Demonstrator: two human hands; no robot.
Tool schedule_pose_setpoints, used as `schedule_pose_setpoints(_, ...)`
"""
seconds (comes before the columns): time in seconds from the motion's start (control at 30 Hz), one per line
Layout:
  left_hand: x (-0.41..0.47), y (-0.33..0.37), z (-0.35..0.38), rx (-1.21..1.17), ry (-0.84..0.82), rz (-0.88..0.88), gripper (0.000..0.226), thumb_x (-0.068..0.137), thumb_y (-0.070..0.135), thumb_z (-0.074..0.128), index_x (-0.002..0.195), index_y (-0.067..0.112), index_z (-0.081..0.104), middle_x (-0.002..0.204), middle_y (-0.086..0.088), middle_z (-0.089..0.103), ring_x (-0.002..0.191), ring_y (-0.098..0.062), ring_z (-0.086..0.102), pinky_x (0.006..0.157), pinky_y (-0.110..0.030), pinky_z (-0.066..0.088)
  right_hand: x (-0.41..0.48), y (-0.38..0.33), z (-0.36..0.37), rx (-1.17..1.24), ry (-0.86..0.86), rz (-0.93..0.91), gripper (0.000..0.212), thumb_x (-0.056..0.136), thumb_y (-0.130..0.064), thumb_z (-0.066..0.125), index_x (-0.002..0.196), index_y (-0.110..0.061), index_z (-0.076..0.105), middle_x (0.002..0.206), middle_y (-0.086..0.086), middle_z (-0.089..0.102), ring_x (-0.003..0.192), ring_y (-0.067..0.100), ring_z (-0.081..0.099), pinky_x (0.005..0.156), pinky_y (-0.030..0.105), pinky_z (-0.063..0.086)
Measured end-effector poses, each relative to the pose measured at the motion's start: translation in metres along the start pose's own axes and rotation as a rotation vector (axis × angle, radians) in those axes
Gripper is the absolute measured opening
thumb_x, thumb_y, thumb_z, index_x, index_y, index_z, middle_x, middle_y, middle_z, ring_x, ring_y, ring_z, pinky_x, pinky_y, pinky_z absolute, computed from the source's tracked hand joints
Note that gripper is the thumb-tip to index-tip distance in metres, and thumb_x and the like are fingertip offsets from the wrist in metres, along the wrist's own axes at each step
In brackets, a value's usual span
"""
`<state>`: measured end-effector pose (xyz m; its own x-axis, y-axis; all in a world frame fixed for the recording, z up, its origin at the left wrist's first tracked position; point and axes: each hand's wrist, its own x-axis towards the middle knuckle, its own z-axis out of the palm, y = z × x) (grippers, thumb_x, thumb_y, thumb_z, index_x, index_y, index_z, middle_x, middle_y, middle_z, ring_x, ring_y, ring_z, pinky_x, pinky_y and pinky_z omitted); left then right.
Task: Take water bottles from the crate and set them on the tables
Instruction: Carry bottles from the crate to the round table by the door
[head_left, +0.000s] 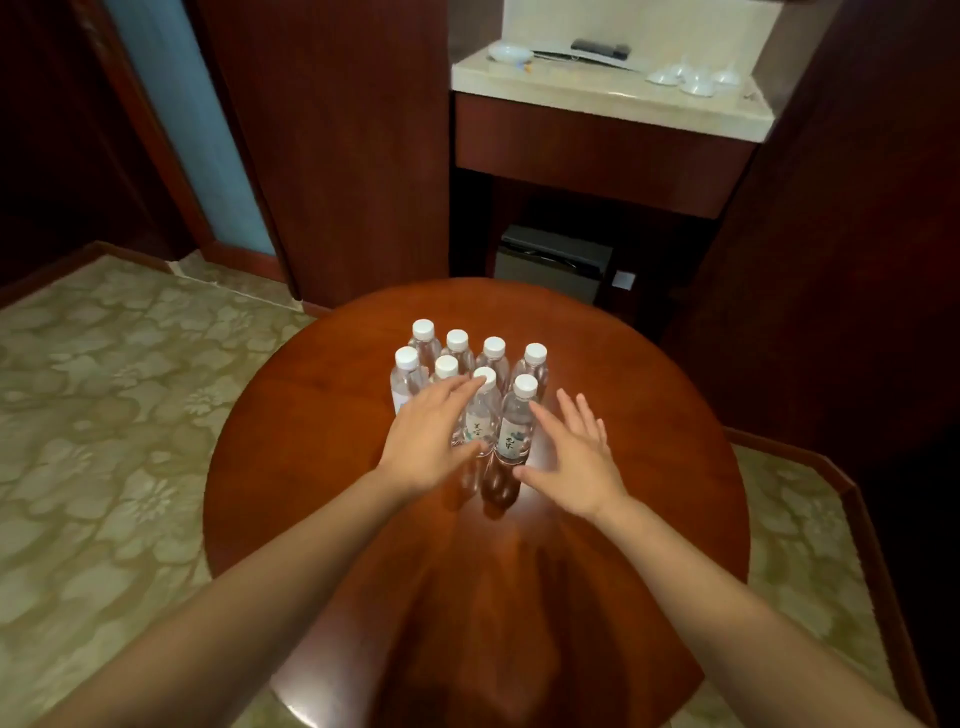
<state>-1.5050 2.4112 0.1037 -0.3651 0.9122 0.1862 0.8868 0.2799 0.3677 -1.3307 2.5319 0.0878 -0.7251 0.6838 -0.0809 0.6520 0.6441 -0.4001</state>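
Your forearms come in over the near edge of the round table (649, 415), and both hands sit above its middle. Your left hand (423, 441) is flat, fingers straight and laid across the near row of bottles, fingertips reaching a white cap; it grips nothing. Your right hand (571, 457) is spread wide, fingers apart, just beside the front right bottle (517, 421); whether the forefinger touches it cannot be told. The water bottles (457, 358), eight of them, stand upright in two tight rows a little beyond the table's centre, touching or nearly so. That closeness is your risk: a sideways shove from either palm, given high near the caps, would likely tip one bottle into its neighbours and bring several down. A fallen one could then roll across the polished top and drop onto the carpet (104, 389) left of the table. Press low on the bodies if you square them up. The crate is not in view. Beyond the table's far edge stands a pale-topped counter (597, 98) with a dark box (553, 260) beneath it.
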Motion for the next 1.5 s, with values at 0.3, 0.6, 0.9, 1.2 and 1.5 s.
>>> schedule_pose_setpoints(0.3,-0.096,0.037,0.000,0.103,-0.252,-0.443,0.101,0.086,0.059,0.062,0.155,0.037,-0.009,0.164,0.000,-0.017,0.151,-0.022,-0.015,0.121,-0.057,-0.002,-0.038,-0.013,0.001,-0.153,-0.211,-0.286,0.107,0.077,-0.070,0.063,0.157,-0.041,-0.002,0.162,0.000,-0.027,0.144,0.025,-0.036,0.113,0.060,-0.021)
schedule_pose_setpoints(0.6,-0.226,0.049,-0.024,0.124,-0.187,-0.798,0.109,0.080,0.072,0.058,0.151,0.044,-0.019,0.159,0.000,-0.032,0.148,-0.025,-0.025,0.116,-0.064,-0.005,-0.086,-0.081,0.024,-0.249,-0.309,-0.649,0.108,0.077,-0.071,0.062,0.156,-0.040,-0.005,0.164,0.003,-0.024,0.146,0.028,-0.032,0.116,0.062,-0.016)
schedule_pose_setpoints(0.9,-0.387,0.043,-0.071,0.130,-0.057,-1.178,0.109,0.078,0.081,0.049,0.150,0.042,-0.022,0.159,0.001,-0.033,0.148,-0.026,-0.025,0.116,-0.064,-0.004,-0.157,-0.207,0.071,-0.335,-0.440,-0.966,0.115,0.074,-0.070,0.067,0.156,-0.039,-0.007,0.163,0.006,-0.026,0.144,0.031,-0.035,0.113,0.063,-0.020)
schedule_pose_setpoints(1.2,-0.608,0.034,-0.121,0.132,0.058,-1.545,0.108,0.078,0.083,0.046,0.149,0.042,-0.024,0.159,0.002,-0.032,0.148,-0.028,-0.025,0.117,-0.064,-0.004,-0.305,-0.377,0.156,-0.410,-0.528,-1.302,0.116,0.072,-0.070,0.065,0.156,-0.037,-0.008,0.163,0.006,-0.024,0.145,0.033,-0.034,0.113,0.065,-0.019)
schedule_pose_setpoints(1.5,-0.840,0.060,-0.164,0.110,0.209,-1.888,0.108,0.079,0.080,0.048,0.150,0.041,-0.022,0.160,-0.001,-0.030,0.148,-0.030,-0.024,0.117,-0.065,-0.004,-0.507,-0.528,0.237,-0.408,-0.602,-1.633,0.117,0.072,-0.069,0.065,0.156,-0.038,-0.010,0.163,0.005,-0.024,0.145,0.033,-0.033,0.114,0.065,-0.018)
